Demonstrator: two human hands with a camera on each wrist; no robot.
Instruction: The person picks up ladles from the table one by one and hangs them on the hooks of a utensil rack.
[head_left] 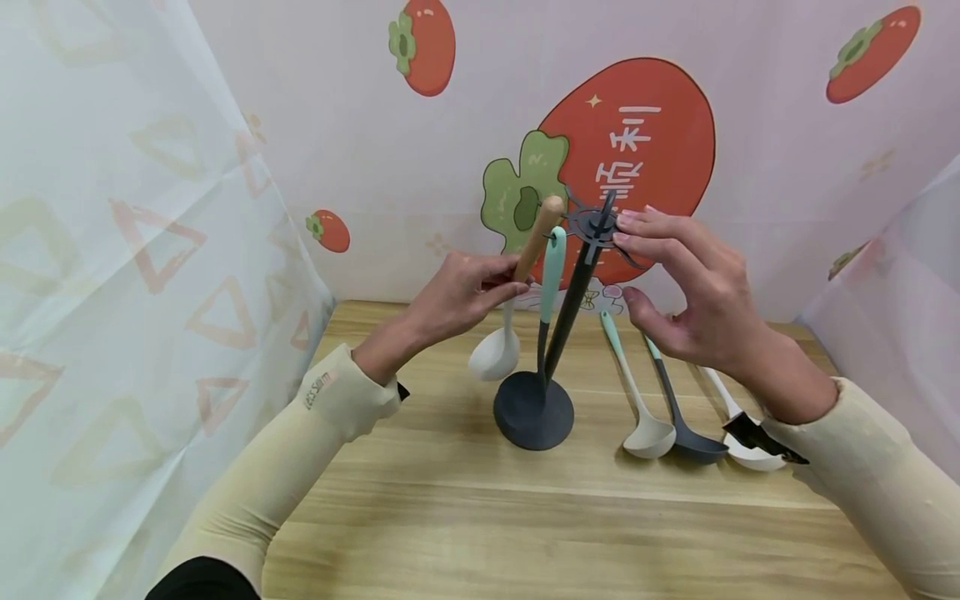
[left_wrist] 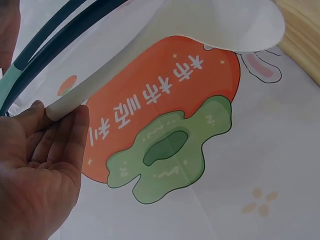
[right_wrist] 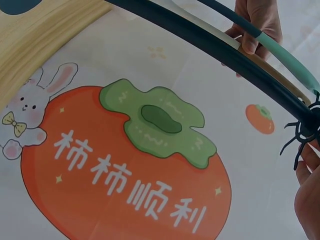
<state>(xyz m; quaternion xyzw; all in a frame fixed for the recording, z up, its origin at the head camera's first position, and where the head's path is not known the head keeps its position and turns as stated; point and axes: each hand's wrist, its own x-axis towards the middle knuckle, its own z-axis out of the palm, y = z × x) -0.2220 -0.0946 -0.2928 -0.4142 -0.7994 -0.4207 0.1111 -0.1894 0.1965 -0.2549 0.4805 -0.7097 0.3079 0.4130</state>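
My left hand [head_left: 480,287] grips the wooden handle [head_left: 538,233] of a ladle, whose white bowl [head_left: 495,354] hangs down left of a dark utensil rack [head_left: 576,300]. The handle's top end is beside the rack's hook ring [head_left: 596,225]. On the rack hangs a utensil with a mint handle [head_left: 553,267] and dark shaft; its dark head blends with the round base. My right hand [head_left: 693,283] touches the hook ring with its fingertips, thumb held apart below. In the right wrist view, those fingers are right at the hooks [right_wrist: 300,135].
Right of the rack lie a mint-handled pale ladle [head_left: 651,437], a dark ladle [head_left: 697,447] and a white utensil [head_left: 753,456], the last partly behind my right sleeve. The wooden table [head_left: 465,517] meets a printed backdrop [head_left: 360,133] behind and at both sides.
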